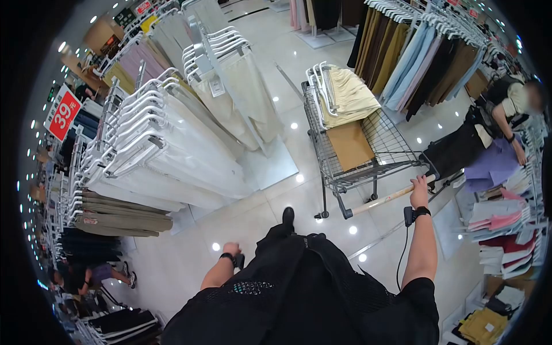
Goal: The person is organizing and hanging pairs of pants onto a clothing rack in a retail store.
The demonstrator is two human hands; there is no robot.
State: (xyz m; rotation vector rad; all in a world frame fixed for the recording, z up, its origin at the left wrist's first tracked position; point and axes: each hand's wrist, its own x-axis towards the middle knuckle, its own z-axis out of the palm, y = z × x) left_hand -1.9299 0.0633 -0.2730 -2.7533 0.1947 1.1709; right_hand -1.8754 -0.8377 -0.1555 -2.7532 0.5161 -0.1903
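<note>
My right hand (421,192) is wrapped round the pale handle bar (384,199) of a wire shopping cart (397,135). In the cart's basket lie folded cream trousers (352,92) on white hangers, and a flat piece of brown cardboard (349,145). My left hand (232,249) hangs low at my left side, away from the cart and the racks. Its fingers are mostly turned from view. Each wrist wears a black band with a small device, and a cable runs down from the right one.
To the left stands a rack of white trousers (178,141), with olive trousers (121,213) below and a red price sign (63,115). More trousers (420,54) hang at the upper right. A person (489,126) stands right of the cart near folded clothes (500,215). Another person (86,276) is at lower left.
</note>
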